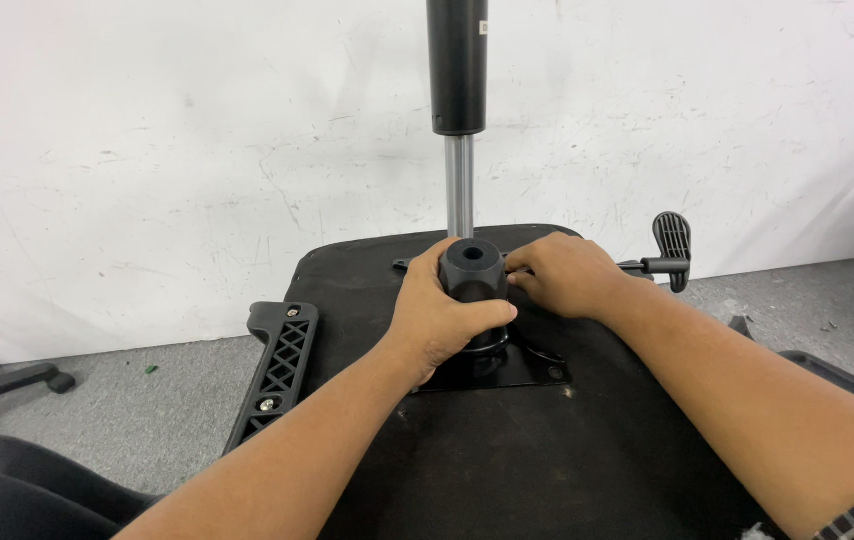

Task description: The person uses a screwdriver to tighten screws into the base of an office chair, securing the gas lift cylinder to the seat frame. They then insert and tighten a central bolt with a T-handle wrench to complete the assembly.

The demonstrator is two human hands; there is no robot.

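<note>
Left hand (442, 320) grips the black hub (473, 270); right hand (567, 275) touches it, fingertips seemingly hidden behind.

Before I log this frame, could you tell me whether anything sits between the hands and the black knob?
Nothing visible does. The left hand already wraps the knob and the right hand touches its side.

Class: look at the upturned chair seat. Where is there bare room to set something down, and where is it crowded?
Free: the seat underside near the camera, between the forearms, and the grey floor left of the armrest. Crowded: around the black knob, gripped by the left hand, with the right hand beside it.
</note>
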